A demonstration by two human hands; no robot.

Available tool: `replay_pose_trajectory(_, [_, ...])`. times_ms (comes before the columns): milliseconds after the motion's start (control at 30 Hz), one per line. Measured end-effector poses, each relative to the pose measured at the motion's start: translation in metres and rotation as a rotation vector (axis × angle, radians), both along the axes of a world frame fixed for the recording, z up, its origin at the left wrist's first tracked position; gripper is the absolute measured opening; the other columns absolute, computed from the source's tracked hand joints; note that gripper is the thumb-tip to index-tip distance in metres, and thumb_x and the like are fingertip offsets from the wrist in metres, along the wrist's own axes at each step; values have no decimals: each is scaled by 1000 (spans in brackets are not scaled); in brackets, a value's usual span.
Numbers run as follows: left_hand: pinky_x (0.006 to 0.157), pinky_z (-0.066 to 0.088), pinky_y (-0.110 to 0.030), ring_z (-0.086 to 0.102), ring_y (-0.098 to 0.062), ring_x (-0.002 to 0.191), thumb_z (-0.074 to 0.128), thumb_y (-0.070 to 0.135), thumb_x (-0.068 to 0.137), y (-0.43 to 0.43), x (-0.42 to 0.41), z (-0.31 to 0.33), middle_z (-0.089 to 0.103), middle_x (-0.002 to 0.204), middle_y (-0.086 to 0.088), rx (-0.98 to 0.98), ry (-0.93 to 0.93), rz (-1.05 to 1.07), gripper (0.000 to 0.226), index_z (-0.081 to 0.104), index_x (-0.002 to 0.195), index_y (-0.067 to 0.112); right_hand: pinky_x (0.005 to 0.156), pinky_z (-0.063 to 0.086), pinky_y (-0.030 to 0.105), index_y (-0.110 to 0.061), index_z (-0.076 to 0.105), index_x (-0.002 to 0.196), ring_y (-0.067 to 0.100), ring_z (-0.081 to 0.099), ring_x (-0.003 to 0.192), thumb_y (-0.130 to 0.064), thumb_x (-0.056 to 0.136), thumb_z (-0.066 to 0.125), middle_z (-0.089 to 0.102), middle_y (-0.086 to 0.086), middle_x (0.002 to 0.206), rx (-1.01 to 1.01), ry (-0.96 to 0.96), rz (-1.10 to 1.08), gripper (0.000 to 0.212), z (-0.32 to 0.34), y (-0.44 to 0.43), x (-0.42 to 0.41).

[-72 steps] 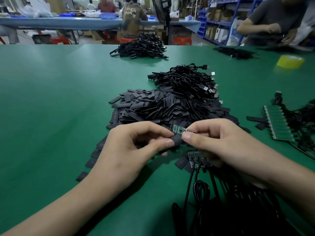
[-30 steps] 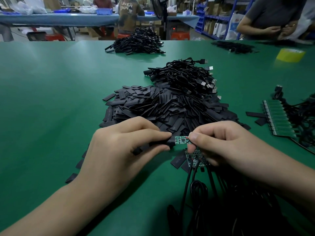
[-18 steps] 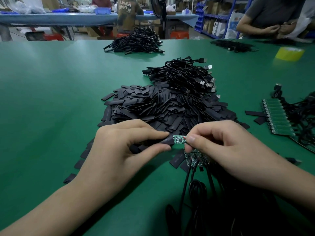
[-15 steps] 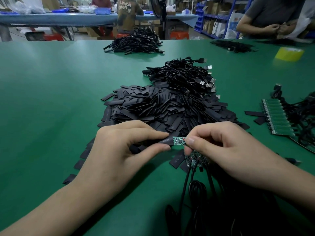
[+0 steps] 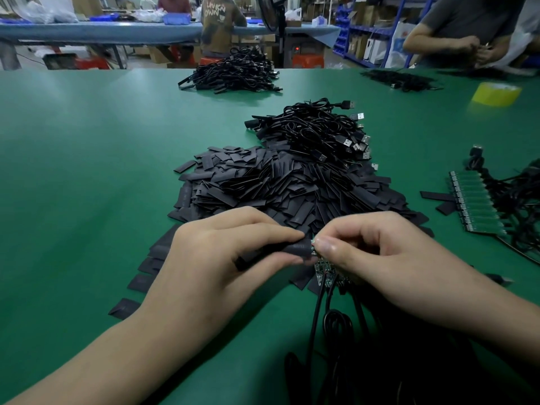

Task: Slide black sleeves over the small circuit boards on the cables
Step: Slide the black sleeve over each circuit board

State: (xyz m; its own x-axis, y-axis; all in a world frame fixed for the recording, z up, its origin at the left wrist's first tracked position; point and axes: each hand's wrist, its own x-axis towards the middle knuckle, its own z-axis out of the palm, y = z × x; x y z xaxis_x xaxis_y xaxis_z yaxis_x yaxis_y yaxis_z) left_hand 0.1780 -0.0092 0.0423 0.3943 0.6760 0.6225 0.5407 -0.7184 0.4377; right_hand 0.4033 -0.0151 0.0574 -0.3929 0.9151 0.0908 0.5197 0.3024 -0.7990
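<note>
Head view over a green-topped worktable (image 5: 87, 176). The left hand (image 5: 222, 258) pinches a flat black tubular sleeve (image 5: 293, 248) between thumb and forefinger, with the other fingers curled beneath. The right hand (image 5: 380, 255) presses thumb to forefinger on the end of a small green circuit board (image 5: 313, 242). Only a sliver of the board shows at the sleeve's mouth, low over the table, at the near edge of a heap of loose black sleeves (image 5: 286, 185).

Pale print runs along the held sleeve but is too faint to read. The only legible writing is "UNKN / OWN" on the back of a brown jacket (image 5: 219, 13) at the far blue bench.

The right thumb hides the exact grip, and the held board's cable cannot be traced. Further bare boards on black cables (image 5: 324, 271) lie beneath the hands, partly covered, and their leads run off the lower edge. At right, a green panel of joined boards (image 5: 473, 203) lies against tangled cables cut by the frame.

Behind the heap is a pile of black USB cables with metal plugs (image 5: 315, 130), and a second cable pile (image 5: 233, 73) lies farther back. A yellow tape roll (image 5: 496, 93) is blurred. A person in a grey shirt (image 5: 467, 16), cropped at top right, holds something indistinct.
</note>
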Motion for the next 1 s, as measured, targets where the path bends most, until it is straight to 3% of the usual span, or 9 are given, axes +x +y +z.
replay_pose_trajectory(100, [76,47,-10,66,3,83,78,33,80,2,1,0,72,91,16,-56,-63,33,20,81,97,23,55,38,26,-33,70,97,13,45,58,-31,97,67,57,-7,65,48,135,-34,4,1,0,2])
replay_pose_trajectory(233, [78,46,-9,68,2,87,78,35,77,4,0,0,72,90,20,-135,-159,34,20,80,96,28,64,51,41,-30,69,90,16,60,68,-19,92,73,67,-6,77,264,58,-60,12,0,-3,2])
replay_pose_trajectory(467, [78,48,-13,71,-3,88,78,36,76,3,3,-3,74,89,17,-209,-229,1,19,79,95,30,58,49,31,-30,73,85,15,65,66,-20,89,78,69,-13,73,404,5,-71,12,0,-7,-2])
replay_pose_trajectory(700, [78,49,-12,71,0,88,78,35,77,2,4,-3,75,89,20,-206,-228,-1,19,78,95,30,56,48,31,-30,72,83,14,63,62,-27,86,76,67,-11,69,439,-12,-90,5,-2,-9,-4])
replay_pose_trajectory(800, [78,50,-14,71,1,87,79,33,77,1,5,-3,75,89,19,-210,-217,-11,19,79,95,28,56,48,28,-28,71,82,13,63,63,-23,86,81,66,-14,69,431,-15,-106,12,-2,-9,-7])
replay_pose_trajectory(1000, [78,49,-14,70,-2,88,78,33,79,1,4,0,74,89,16,-147,-217,14,18,78,97,29,64,52,36,-32,68,95,14,65,65,-28,87,78,73,-11,78,260,86,-85,14,0,-8,-7])
